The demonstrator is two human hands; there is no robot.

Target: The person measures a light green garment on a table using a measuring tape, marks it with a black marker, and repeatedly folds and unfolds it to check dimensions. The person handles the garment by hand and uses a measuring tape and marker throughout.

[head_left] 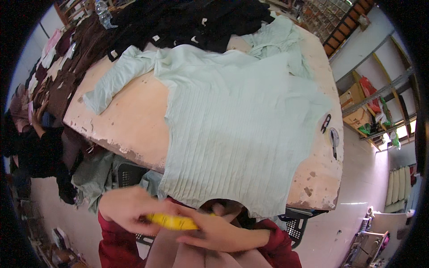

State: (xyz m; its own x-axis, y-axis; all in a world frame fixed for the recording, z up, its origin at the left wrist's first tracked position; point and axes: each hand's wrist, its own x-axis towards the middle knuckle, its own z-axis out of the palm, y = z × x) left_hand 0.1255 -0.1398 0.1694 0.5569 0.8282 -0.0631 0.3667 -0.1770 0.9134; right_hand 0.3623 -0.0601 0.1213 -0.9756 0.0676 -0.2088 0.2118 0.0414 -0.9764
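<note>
My left hand (130,209) and my right hand (225,233) are held low, in front of the table's near edge and over my lap. Between them stretches a yellow tape measure (172,221), with the fingers of both hands closed on it; its ends are hidden. A pale mint blouse (237,120) with rows of narrow vertical pleats lies spread out just beyond. One long sleeve (120,80) reaches out to the left, and the pleated hem hangs at the table's near edge.
Thread snips (326,123) and a slim cutter-like tool (334,143) lie at the table's right side. Dark garments (178,22) with a clear plastic bottle (103,14) are heaped at the back. Far left, another person (38,149) sits beside brown cloth. Black baskets (129,174) stand below the table.
</note>
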